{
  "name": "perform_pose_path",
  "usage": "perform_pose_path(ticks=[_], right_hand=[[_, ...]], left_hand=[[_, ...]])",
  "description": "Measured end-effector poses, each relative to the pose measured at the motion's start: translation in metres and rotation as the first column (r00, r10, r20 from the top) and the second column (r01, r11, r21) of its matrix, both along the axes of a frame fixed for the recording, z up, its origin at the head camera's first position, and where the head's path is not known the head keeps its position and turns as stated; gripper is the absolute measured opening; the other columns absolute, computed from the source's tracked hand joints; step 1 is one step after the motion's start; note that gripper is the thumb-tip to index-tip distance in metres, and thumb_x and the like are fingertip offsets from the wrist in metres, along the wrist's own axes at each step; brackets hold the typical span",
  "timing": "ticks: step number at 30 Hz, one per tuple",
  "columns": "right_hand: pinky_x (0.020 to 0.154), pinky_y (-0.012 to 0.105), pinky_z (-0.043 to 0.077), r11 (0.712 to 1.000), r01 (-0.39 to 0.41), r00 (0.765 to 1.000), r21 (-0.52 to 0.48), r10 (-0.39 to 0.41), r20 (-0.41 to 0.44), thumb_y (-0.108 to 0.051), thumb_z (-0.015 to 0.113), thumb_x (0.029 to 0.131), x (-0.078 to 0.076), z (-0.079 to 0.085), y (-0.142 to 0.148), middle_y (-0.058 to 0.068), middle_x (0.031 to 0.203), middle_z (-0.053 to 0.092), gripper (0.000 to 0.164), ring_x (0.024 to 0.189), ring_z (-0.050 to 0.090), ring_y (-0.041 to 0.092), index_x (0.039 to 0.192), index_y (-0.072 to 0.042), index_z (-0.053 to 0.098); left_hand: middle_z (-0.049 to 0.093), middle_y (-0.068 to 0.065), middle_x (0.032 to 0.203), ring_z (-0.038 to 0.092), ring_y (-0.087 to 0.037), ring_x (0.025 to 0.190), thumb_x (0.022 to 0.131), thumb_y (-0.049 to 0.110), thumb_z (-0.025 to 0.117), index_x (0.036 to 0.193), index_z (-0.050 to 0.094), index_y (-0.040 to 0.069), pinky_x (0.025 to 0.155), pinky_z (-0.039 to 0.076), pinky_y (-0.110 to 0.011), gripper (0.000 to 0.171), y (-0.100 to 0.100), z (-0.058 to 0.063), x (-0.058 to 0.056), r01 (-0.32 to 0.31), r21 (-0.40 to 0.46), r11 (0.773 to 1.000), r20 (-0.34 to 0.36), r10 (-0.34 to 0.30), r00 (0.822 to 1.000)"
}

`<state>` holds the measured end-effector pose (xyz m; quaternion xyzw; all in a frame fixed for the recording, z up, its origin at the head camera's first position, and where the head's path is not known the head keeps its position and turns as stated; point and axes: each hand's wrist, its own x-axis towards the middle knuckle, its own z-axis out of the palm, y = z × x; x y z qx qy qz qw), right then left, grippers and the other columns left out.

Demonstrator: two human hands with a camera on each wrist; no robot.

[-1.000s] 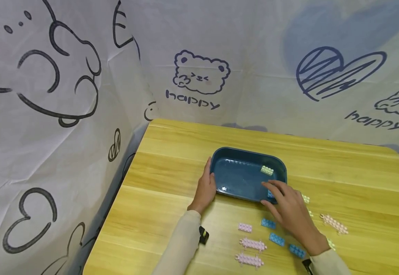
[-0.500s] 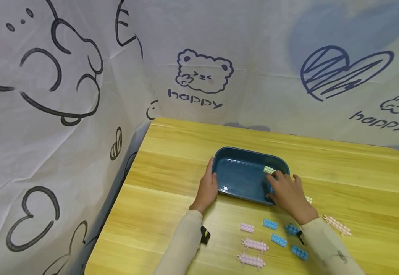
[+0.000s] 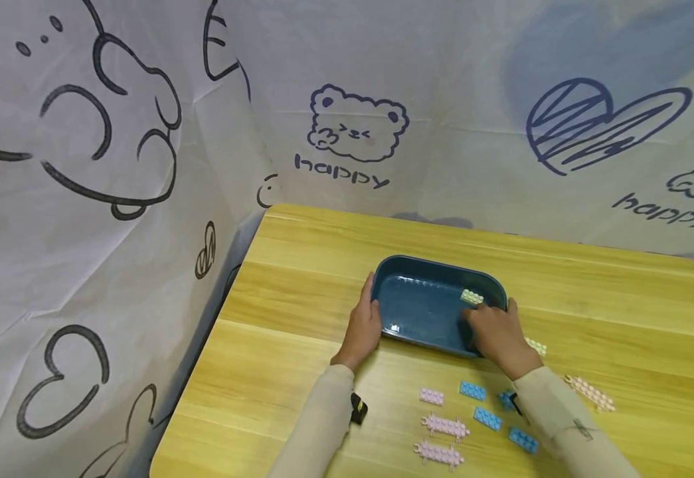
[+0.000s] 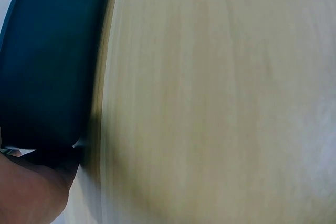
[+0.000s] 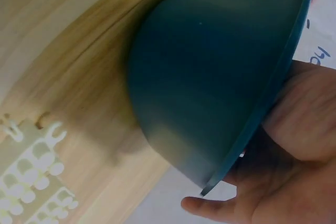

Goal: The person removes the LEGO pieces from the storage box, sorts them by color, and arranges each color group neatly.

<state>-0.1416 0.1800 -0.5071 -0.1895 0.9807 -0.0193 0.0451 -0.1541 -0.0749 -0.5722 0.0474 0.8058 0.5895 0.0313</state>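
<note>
A dark teal tray (image 3: 415,309) lies on the wooden table, a pale green toy brick (image 3: 472,297) inside its right end. My left hand (image 3: 362,332) rests against the tray's left end, fingers extended along the outer wall. In the left wrist view part of that hand (image 4: 34,187) shows beside the tray's wall (image 4: 50,61). My right hand (image 3: 498,337) reaches over the right end with bent fingers inside and one finger outside the rim. Its fingertips are hidden, so I cannot tell whether they hold a brick. The right wrist view shows this hand (image 5: 294,177) at the rim.
In front of the tray lie several blue bricks (image 3: 487,418), a small pink brick (image 3: 432,396) and two long pink pieces (image 3: 445,426) with side prongs. Pale green bricks (image 3: 536,346) and a peach piece (image 3: 590,394) are to the right. A patterned cloth (image 3: 454,153) hangs behind.
My right hand has moved forward and deeper into the tray's right end, its fingers now covering the blue brick seen there before. My left hand keeps its place at the tray.
</note>
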Motion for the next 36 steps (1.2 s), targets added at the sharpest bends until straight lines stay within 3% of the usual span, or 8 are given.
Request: perform_pose_path(ticks=[3, 9, 15, 22, 29, 36], right_hand=[[0.098, 0.084, 0.035, 1.000, -0.002, 1.000, -0.009, 0.002, 0.014, 0.002, 0.083, 0.081, 0.000, -0.001, 0.002, 0.012, 0.081, 0.069, 0.024, 0.069, 0.067, 0.032, 0.101, -0.009, 0.078], [0.098, 0.084, 0.034, 0.998, 0.001, 1.000, -0.057, -0.001, -0.002, -0.007, 0.090, 0.078, 0.004, 0.004, 0.003, 0.011, 0.085, 0.071, 0.025, 0.074, 0.069, 0.031, 0.099, -0.010, 0.077], [0.091, 0.079, 0.044, 0.993, -0.025, 0.991, -0.116, 0.009, -0.134, -0.012, 0.094, 0.076, 0.009, 0.012, 0.004, 0.018, 0.099, 0.070, 0.039, 0.076, 0.069, 0.033, 0.109, -0.004, 0.075], [0.084, 0.070, 0.054, 0.981, -0.085, 0.959, -0.172, 0.034, -0.280, -0.011, 0.095, 0.073, 0.015, 0.019, 0.007, 0.020, 0.099, 0.070, 0.042, 0.072, 0.069, 0.032, 0.108, -0.002, 0.072], [0.061, 0.048, 0.058, 0.958, -0.119, 0.933, -0.261, 0.018, -0.360, -0.010, 0.094, 0.074, 0.034, 0.027, 0.018, 0.017, 0.091, 0.068, 0.041, 0.065, 0.065, 0.026, 0.103, 0.001, 0.067], [0.054, 0.046, 0.056, 0.938, -0.094, 0.920, -0.332, -0.046, -0.390, -0.010, 0.092, 0.076, 0.064, 0.032, 0.041, 0.018, 0.093, 0.069, 0.034, 0.062, 0.064, 0.027, 0.099, 0.001, 0.068]], left_hand=[[0.038, 0.000, 0.067, 0.035, -0.011, 0.052, 0.111, 0.004, 0.035, 0.167, 0.016, 0.007, 0.103, 0.045, -0.047, 0.059, 0.000, 0.000, 0.001, 0.003, -0.005, 1.000, 0.004, -0.003, 1.000], [0.041, -0.001, 0.073, 0.034, -0.011, 0.054, 0.111, 0.004, 0.036, 0.167, 0.016, 0.007, 0.104, 0.045, -0.047, 0.059, 0.001, 0.003, 0.001, -0.001, -0.013, 1.000, 0.005, 0.001, 1.000], [0.037, 0.002, 0.066, 0.034, -0.011, 0.053, 0.112, 0.005, 0.036, 0.167, 0.016, 0.008, 0.102, 0.045, -0.047, 0.059, 0.002, 0.003, 0.001, 0.002, -0.028, 1.000, 0.005, -0.002, 1.000], [0.035, 0.003, 0.062, 0.034, -0.012, 0.054, 0.112, 0.004, 0.035, 0.167, 0.016, 0.007, 0.102, 0.044, -0.048, 0.059, 0.001, 0.003, 0.001, 0.003, -0.015, 1.000, -0.001, -0.003, 1.000], [0.034, 0.004, 0.060, 0.033, -0.012, 0.052, 0.112, 0.004, 0.036, 0.167, 0.015, 0.007, 0.098, 0.046, -0.047, 0.059, 0.002, 0.005, 0.002, 0.007, -0.011, 1.000, 0.001, -0.007, 1.000], [0.035, 0.004, 0.060, 0.033, -0.011, 0.051, 0.112, 0.005, 0.036, 0.167, 0.015, 0.007, 0.101, 0.046, -0.047, 0.059, 0.002, 0.004, 0.001, -0.001, -0.025, 1.000, 0.009, 0.001, 1.000]])
